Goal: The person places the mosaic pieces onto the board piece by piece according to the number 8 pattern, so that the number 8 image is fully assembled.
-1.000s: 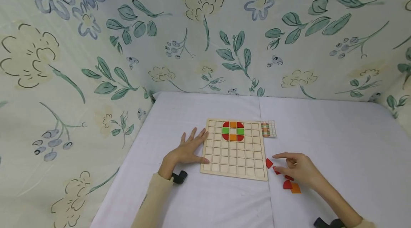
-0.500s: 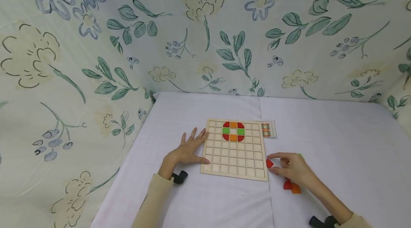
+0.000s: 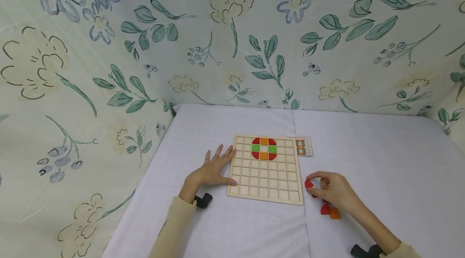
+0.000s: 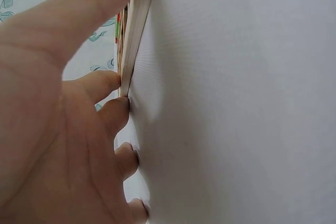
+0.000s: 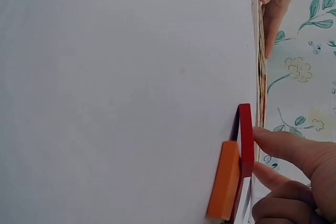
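Observation:
A square wooden grid board [image 3: 264,181] lies on the white cloth. Red, orange and green pieces form a ring [image 3: 264,156] in its upper cells. My left hand [image 3: 210,171] is spread at the board's left side, thumb on its lower left edge, fingertips touching higher up. In the left wrist view the fingers meet the board's side [image 4: 137,30]. Right of the board, my right hand [image 3: 336,189] pinches a red rounded piece [image 3: 308,183] between thumb and index finger. Below that hand lie another red piece [image 3: 325,209] and an orange square [image 3: 335,213]; other pieces are partly hidden.
A small printed pattern card [image 3: 304,146] lies by the board's upper right edge, partly covered by it. A flowered cloth [image 3: 232,40] hangs behind and to the left of the table. Dark devices [image 3: 204,200] sit at both wrists.
My right hand moved left to the red piece beside the board, closed thumb and finger on it, and drew it slightly right, away from the board. My left hand stayed still.

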{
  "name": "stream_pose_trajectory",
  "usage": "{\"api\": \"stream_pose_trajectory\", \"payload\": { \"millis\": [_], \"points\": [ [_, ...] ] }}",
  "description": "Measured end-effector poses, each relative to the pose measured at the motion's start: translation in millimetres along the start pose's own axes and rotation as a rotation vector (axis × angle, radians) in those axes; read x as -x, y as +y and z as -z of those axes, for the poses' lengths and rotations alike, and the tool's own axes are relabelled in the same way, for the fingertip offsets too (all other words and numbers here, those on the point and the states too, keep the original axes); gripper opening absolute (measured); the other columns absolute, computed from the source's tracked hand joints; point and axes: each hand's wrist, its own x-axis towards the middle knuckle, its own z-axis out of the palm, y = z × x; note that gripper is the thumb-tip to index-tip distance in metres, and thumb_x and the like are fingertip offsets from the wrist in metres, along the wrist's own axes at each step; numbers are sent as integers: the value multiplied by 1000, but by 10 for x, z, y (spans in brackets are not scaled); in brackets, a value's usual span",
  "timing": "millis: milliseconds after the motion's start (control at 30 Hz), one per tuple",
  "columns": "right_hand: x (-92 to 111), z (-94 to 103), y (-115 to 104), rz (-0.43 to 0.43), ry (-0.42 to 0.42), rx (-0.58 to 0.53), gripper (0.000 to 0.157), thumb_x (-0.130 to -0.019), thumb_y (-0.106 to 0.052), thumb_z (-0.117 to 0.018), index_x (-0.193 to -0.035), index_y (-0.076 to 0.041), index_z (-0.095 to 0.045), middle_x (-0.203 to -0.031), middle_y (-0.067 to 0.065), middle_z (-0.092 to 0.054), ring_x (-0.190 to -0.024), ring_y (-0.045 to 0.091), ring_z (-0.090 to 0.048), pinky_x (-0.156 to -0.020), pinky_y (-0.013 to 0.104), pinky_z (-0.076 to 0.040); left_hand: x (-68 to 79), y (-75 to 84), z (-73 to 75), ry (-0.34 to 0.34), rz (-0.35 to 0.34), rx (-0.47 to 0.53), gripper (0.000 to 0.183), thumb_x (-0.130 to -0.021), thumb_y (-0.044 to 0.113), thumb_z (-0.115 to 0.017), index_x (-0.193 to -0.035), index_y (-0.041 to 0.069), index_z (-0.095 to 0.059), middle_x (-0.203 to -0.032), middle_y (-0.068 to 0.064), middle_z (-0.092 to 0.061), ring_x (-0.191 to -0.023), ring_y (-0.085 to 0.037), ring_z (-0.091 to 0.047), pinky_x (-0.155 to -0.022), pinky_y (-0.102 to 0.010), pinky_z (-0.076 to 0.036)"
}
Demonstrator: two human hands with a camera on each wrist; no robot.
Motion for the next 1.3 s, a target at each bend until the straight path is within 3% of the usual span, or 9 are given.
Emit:
{"api": "stream_pose_trajectory", "payload": {
  "millis": [733,1300],
  "points": [
    [-63,20,14,-64,20,31,36,-81,-24,-89,-110,-7,-76,-56,-2,-41,-41,14,-45,-40,22,-31,-3,2,1,0,0,9,112,-85,57,-79,-168,20,-12,-176,-1,0,-162,-36,14,-125,-69,14],
    [-62,88,18,2,71,121,36,-79,-30,-90,-100,-4,-77,-53,-3,-43,-40,12,-45,-41,21,-30,-6,5,4,5,-2,3,112,-85,57,-78,-168,20,-13,-176,-1,0,-162,-37,14,-125,-70,13]
  ]
}}
